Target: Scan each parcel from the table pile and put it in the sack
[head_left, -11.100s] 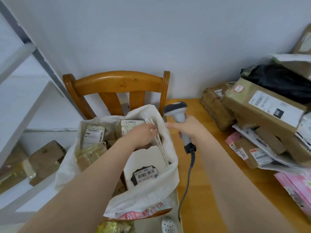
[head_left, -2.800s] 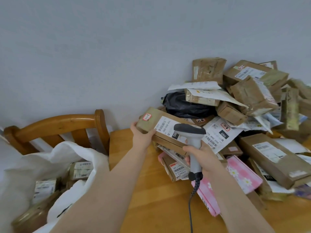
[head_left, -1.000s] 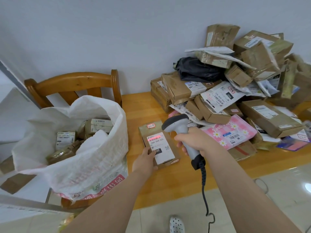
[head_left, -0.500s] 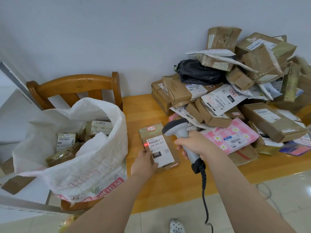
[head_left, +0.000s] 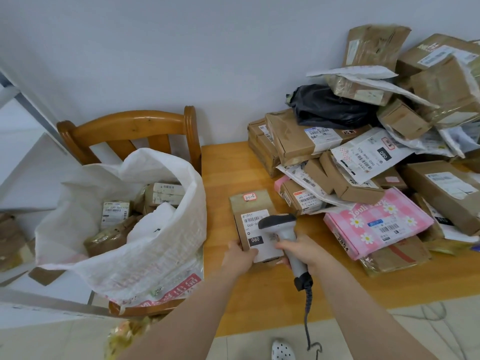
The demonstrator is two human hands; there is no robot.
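Right now the parcel (head_left: 249, 203), a flat brown box, lies label-up on the worktop (head_left: 259, 302), in the open stretch between the sack (head_left: 155, 255) and the pile (head_left: 363, 165). Lying flat with its white label (head_left: 253, 219) facing upward, it gives the scanner (head_left: 278, 222) a square, steady target.

The left hand (head_left: 240, 257) grips the parcel's near left corner, thumb on top, which pins the box and probably readies it for lifting. The right hand (head_left: 304, 252) is wrapped round the scanner's handle, with the head tipped down just over the label and hiding part of it. No red beam shows on the label, so I cannot tell whether the read has registered.

The sack sits on the seat of a wooden chair (head_left: 135, 126) just beside the worktop's left end, its mouth folded wide and several parcels already inside. That puts it within an easy sideways swing of the left hand. The scanner's cord (head_left: 307, 313) hangs off the front edge, away from the box.

My guess is that the scan step is about finished for this box and the drop into the sack comes next. Plenty of parcels are left on the pile, so the task looks far from done.
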